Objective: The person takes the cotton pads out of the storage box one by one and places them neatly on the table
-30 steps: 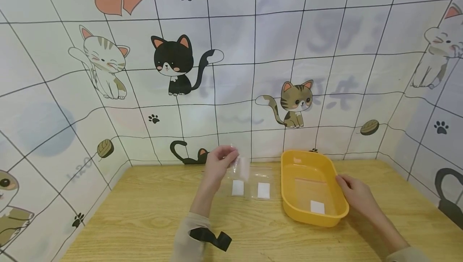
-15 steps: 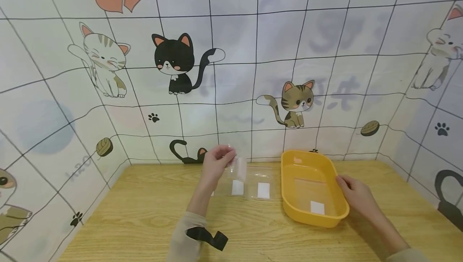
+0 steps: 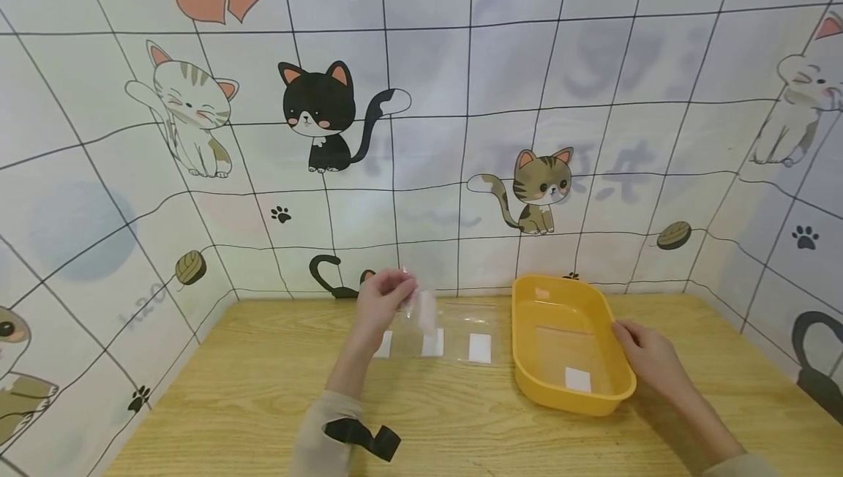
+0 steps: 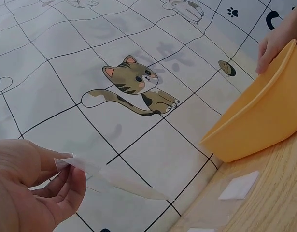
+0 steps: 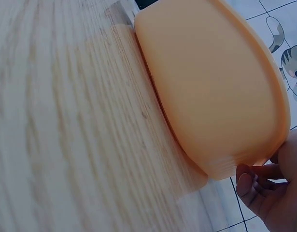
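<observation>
Between thumb and fingertips my left hand (image 3: 380, 307) pinches a clear plastic bag (image 3: 426, 312) with a white patch. It hangs above the table in the head view; the left wrist view shows this bag (image 4: 131, 182) nearly edge-on. My right hand (image 3: 652, 361) grips the right rim of a yellow plastic basin (image 3: 571, 402), thumb on top. From the right wrist, fingers (image 5: 247, 181) curl at the edge of the basin's outer wall. Inside the basin lies another clear bag (image 3: 560, 349) with a white square and a reddish top strip.
Left of the basin, several flat clear bags lie in a row on the wooden table (image 3: 263, 396), among them a right-hand bag (image 3: 480, 347) and a middle bag (image 3: 432, 345). My left forearm partly covers the row's left end. A cat-print wall covering (image 3: 428, 148) rises behind.
My left hand has drifted left with the pinched bag, uncovering the white patch of a bag at the row's left. The right hand and basin have stayed put.
</observation>
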`<move>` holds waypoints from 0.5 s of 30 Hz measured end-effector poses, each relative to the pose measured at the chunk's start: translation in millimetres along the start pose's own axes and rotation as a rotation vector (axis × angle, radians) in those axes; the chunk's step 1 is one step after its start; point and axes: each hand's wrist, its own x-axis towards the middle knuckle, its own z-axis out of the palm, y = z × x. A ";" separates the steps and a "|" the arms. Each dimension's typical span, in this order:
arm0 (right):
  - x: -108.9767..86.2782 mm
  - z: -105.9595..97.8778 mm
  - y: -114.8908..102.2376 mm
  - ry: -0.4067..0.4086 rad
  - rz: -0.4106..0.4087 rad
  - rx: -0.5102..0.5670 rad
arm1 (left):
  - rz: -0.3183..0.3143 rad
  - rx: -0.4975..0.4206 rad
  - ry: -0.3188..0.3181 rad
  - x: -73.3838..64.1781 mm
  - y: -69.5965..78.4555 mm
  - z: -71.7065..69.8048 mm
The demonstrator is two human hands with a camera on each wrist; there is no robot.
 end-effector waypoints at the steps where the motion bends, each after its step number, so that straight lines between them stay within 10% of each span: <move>1: -0.3 -0.1 0.2 0.002 -0.001 -0.002 | -0.003 -0.003 0.002 0.3 -0.2 -0.9; 15: -0.7 -1.0 0.2 0.013 -0.024 0.007 | -0.023 0.063 0.070 3.3 -3.8 -24.0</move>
